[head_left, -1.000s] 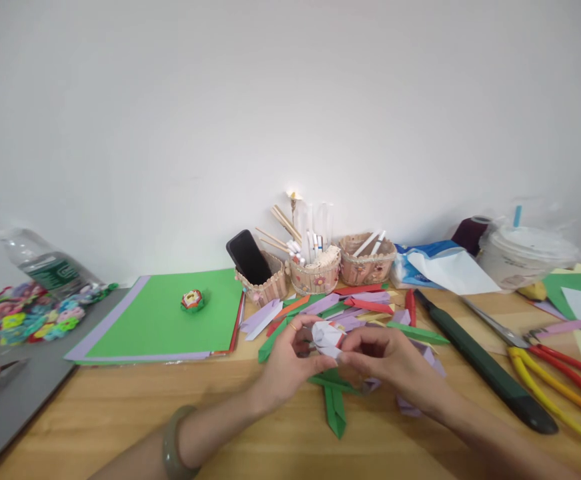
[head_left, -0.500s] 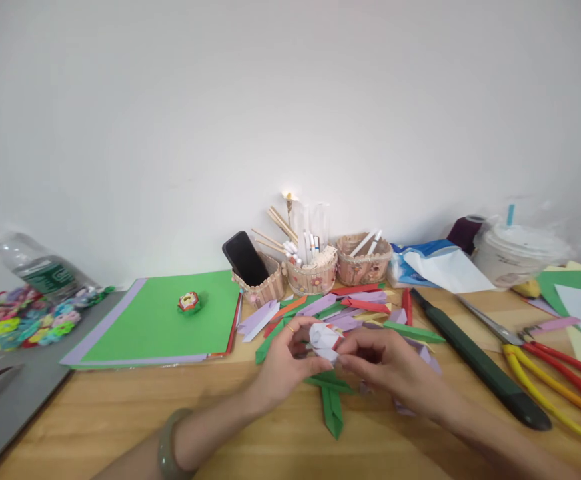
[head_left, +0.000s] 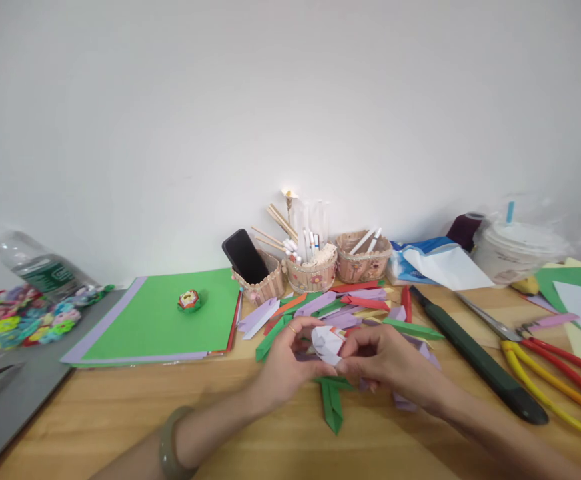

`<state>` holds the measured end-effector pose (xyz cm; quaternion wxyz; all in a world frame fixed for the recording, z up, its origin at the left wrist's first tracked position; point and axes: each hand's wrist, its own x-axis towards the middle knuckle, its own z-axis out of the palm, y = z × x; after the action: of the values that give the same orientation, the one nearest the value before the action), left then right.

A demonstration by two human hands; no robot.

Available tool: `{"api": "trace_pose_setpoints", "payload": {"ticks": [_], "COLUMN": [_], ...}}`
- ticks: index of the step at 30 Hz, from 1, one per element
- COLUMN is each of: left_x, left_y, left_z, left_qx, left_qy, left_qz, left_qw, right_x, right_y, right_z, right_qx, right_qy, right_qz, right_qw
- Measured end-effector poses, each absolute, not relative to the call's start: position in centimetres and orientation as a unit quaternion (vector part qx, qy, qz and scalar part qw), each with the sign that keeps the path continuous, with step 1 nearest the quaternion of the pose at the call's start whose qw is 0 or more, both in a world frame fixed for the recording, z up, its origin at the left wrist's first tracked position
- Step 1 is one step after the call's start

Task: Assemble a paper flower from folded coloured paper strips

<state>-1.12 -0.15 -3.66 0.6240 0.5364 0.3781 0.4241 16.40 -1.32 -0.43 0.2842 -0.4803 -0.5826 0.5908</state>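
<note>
Between my hands is a folded paper flower (head_left: 327,343), pale lilac-white outside with some red and orange showing on its right. My left hand (head_left: 290,357) grips its left side, fingers behind and thumb in front. My right hand (head_left: 383,357) pinches the flower's right edge between thumb and fingers. Just below and behind the hands lie folded green paper strips (head_left: 332,405). A pile of folded purple, red, green and yellow paper pieces (head_left: 320,305) spreads beyond them. A small finished-looking paper flower (head_left: 189,301) rests on a green paper sheet (head_left: 135,320) at the left.
Along the wall stand baskets (head_left: 313,273) with sticks and pens, one holding a phone (head_left: 245,257). On the right are a dark green-handled knife (head_left: 485,363), scissors (head_left: 513,347), a tissue pack (head_left: 415,259) and a lidded cup (head_left: 510,250). A bottle (head_left: 45,267) lies at far left.
The paper flower has turned slightly in my hands, with more of its red and orange side showing. Both hands keep hold of it in nearly the same place.
</note>
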Motion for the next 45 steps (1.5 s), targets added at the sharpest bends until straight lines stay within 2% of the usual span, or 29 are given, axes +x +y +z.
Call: {"api": "trace_pose_setpoints", "payload": {"ticks": [8, 17, 25, 32, 36, 42, 45], "left_x": [-1.2, -0.8, -0.9, -0.9, -0.6, -0.1, 0.0], "left_y": [-0.1, -0.1, 0.3, 0.5, 0.1, -0.5, -0.6], "left_z": [-3.7, -3.4, -4.0, -4.2, -4.3, -4.4, -4.3], "left_qx": [0.539, 0.527, 0.494, 0.462, 0.461, 0.445, 0.435], "left_qy": [0.401, 0.41, 0.384, 0.375, 0.365, 0.379, 0.368], "left_qz": [0.436, 0.431, 0.444, 0.457, 0.47, 0.488, 0.5], "left_qw": [0.599, 0.607, 0.642, 0.661, 0.658, 0.647, 0.652], "right_x": [16.8, 16.3, 16.4, 16.2, 15.7, 15.8, 16.3], "right_y": [-1.1, -1.4, -1.3, -1.6, -1.8, -3.1, -3.5], "right_z": [-0.7, -0.7, -0.7, -0.4, -0.9, -1.9, -1.9], "right_qx": [-0.431, -0.485, -0.46, -0.456, -0.495, -0.399, -0.341], "right_qy": [-0.635, -0.676, -0.653, -0.676, -0.741, -0.843, -0.858], "right_qz": [0.573, 0.474, 0.52, 0.486, 0.311, -0.126, -0.219], "right_qw": [0.287, 0.289, 0.302, 0.315, 0.331, 0.337, 0.317]}}
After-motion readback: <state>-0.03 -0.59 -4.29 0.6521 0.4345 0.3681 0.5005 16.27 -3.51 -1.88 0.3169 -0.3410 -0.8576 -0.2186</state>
